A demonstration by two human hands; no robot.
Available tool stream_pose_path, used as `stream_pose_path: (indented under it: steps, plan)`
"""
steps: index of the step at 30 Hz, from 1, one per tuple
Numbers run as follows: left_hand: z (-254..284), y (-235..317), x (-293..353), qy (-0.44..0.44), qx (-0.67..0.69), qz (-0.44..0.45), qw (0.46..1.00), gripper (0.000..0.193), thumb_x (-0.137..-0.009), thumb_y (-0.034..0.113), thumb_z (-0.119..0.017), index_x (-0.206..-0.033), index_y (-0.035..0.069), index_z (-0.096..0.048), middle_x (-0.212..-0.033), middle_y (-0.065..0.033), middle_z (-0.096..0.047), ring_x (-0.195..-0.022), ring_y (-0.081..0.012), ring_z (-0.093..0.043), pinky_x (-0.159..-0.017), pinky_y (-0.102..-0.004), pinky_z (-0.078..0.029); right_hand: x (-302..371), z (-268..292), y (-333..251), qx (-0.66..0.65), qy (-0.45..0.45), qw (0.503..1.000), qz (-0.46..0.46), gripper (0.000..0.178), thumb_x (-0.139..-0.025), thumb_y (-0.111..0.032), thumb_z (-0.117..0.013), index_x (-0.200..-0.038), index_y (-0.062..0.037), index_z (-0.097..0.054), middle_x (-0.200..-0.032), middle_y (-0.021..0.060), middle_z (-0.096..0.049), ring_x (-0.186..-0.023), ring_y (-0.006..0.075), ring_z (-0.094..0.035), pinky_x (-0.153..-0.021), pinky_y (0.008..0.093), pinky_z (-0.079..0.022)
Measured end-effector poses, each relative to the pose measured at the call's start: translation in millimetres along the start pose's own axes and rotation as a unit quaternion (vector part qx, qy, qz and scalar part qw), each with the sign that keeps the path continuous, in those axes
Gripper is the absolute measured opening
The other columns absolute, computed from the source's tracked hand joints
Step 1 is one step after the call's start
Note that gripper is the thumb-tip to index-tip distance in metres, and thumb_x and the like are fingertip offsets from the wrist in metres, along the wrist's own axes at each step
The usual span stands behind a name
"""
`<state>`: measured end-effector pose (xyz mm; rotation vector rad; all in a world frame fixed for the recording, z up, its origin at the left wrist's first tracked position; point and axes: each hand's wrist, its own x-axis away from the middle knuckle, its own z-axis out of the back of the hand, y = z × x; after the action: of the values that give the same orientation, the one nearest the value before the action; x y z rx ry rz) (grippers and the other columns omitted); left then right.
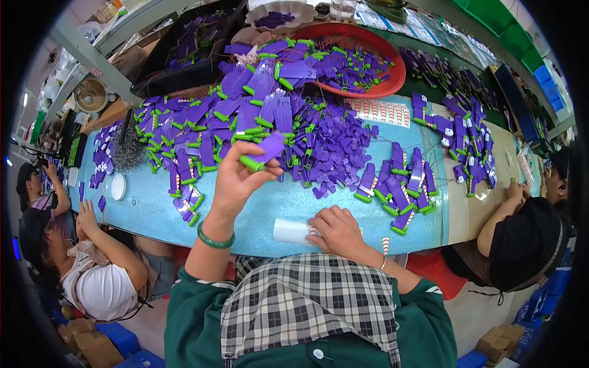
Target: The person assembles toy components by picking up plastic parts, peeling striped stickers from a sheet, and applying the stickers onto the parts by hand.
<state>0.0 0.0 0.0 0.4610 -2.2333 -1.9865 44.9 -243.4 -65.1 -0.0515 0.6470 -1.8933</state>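
Left hand (235, 179): raised above the counter (245, 224), its fingers closed on a purple piece (273, 145).
Purple piece: in the left hand, over the middle of the counter; probably light, fairly stiff and a little slippery, best held by its thicker green end. It looks thin, flat and bright purple, with a rounded lime end.
Pale sheet (288, 232): lying near the front edge.
Right hand (341, 233): fingers curled at the sheet's right end; I cannot tell whether they pinch it.
Small pile (402, 185): similar purple pieces, some red-striped.
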Motion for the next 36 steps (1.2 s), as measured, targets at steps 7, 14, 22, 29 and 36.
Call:
stream_pose_path:
  steps: [7, 14, 22, 29, 36]
  plan:
    - [-10, -14, 58, 0.138, 0.085, -0.027, 0.986, 0.019, -0.085, -0.005, -0.053, -0.099, 0.002, -0.043, -0.09, -0.0178, -0.061, -0.076, -0.0248, -0.065, -0.065, -0.0309, -0.054, -6, 11, 3, -0.039, 0.0, 0.999, -0.018, 0.027, -0.068, -0.016, -0.072, -0.092, -0.008, -0.063, -0.085, 0.0036, -0.056, -0.08, 0.0218, -0.052, -0.068, 0.0348, -0.038]
    - [-35, -15, 69, -0.062, 0.047, 0.019, 0.997, 0.037, -0.083, -0.011, -0.051, -0.116, -0.003, -0.037, -0.098, -0.0146, -0.055, -0.09, -0.0262, -0.065, -0.075, -0.0341, -0.055, -5, 14, -1, -0.007, -0.037, 0.997, -0.07, 0.022, -0.067, -0.014, -0.072, -0.085, -0.0086, -0.062, -0.084, 0.0033, -0.054, -0.082, 0.0202, -0.051, -0.07, 0.0342, -0.037]
    - [-58, -66, 69, -0.083, 0.003, 0.164, 0.983, 0.021, -0.092, 0.002, -0.042, -0.111, 0.0, -0.034, -0.086, -0.0087, -0.054, -0.073, -0.0137, -0.058, -0.066, -0.0253, -0.052, -2, 3, 12, -0.109, 0.015, 0.994, -0.025, 0.016, -0.069, -0.008, -0.07, -0.081, -0.0084, -0.06, -0.072, 0.0018, -0.057, -0.071, 0.0208, -0.055, -0.066, 0.0332, -0.038]
    - [-50, -62, 68, -0.098, 0.052, 0.206, 0.972, 0.021, -0.091, 0.008, -0.05, -0.108, -0.004, -0.052, -0.082, -0.0047, -0.058, -0.073, -0.0107, -0.059, -0.071, -0.0244, -0.05, -19, 43, 20, -0.392, -0.014, 0.914, -0.104, 0.011, -0.077, -0.004, -0.066, -0.085, -0.0004, -0.06, -0.079, 0.0058, -0.061, -0.075, 0.015, -0.058, -0.07, 0.0276, -0.046]
    - [-58, -38, 53, -0.11, -0.002, 0.162, 0.981, 0.01, -0.084, 0.007, -0.062, -0.089, -0.001, -0.059, -0.076, -0.0025, -0.059, -0.061, -0.0077, -0.056, -0.052, -0.021, -0.045, -37, 60, 7, -0.283, 0.071, 0.955, -0.049, 0.02, -0.075, -0.002, -0.064, -0.094, -0.0008, -0.058, -0.093, 0.0104, -0.059, -0.085, 0.0181, -0.06, -0.075, 0.0303, -0.047]
